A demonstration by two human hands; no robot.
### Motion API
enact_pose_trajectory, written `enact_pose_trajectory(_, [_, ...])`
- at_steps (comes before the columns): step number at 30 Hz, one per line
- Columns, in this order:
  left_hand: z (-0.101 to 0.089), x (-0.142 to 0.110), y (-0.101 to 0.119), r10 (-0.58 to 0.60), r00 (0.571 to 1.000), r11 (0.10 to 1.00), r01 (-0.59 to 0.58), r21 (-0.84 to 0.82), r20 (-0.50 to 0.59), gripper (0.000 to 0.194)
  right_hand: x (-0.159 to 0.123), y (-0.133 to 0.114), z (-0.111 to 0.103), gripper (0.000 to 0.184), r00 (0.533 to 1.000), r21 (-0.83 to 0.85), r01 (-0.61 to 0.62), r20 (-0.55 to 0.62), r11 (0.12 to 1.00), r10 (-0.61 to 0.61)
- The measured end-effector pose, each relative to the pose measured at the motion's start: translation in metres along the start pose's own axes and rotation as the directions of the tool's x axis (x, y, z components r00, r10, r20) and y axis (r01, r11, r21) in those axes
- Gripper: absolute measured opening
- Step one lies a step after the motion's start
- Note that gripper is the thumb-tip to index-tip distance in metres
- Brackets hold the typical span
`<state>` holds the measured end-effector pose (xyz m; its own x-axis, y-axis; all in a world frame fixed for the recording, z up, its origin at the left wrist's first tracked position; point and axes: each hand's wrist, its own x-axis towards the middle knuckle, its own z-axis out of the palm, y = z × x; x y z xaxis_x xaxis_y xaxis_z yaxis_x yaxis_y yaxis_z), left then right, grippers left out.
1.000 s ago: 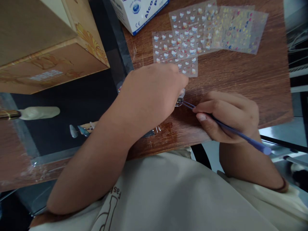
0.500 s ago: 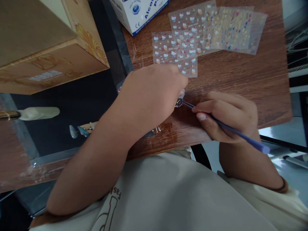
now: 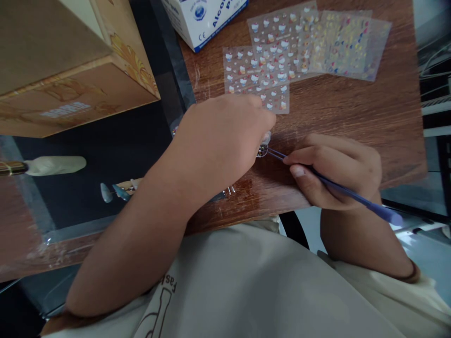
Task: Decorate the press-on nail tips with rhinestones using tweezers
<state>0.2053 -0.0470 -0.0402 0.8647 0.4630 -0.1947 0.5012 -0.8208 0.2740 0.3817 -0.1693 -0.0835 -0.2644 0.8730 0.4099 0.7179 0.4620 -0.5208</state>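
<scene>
So our right hand (image 3: 341, 170) pinches tweezers (image 3: 352, 194) near the container (image 3: 262, 151), probably for precision; can't tell our left hand's (image 3: 225, 136) grip.

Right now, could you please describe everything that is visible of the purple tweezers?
The tweezers are slim, purple and smooth-looking, with a thicker, blunt rear end. They slant through the right hand, between thumb and fingers, above the wooden table. Their two thin prongs point to a small shiny piece beside the left hand; whether the tips touch it is unclear.
</scene>
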Motion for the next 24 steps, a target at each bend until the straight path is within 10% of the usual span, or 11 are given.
enact_pose_trajectory(24, [-0.0012, -0.0016, 0.0008, 0.016, 1.0, 0.999, -0.016, 0.044, -0.003, 0.031, 0.001, -0.0007, 0.001, 0.008, 1.0, -0.022, 0.017, 0.007, 1.0, -0.017])
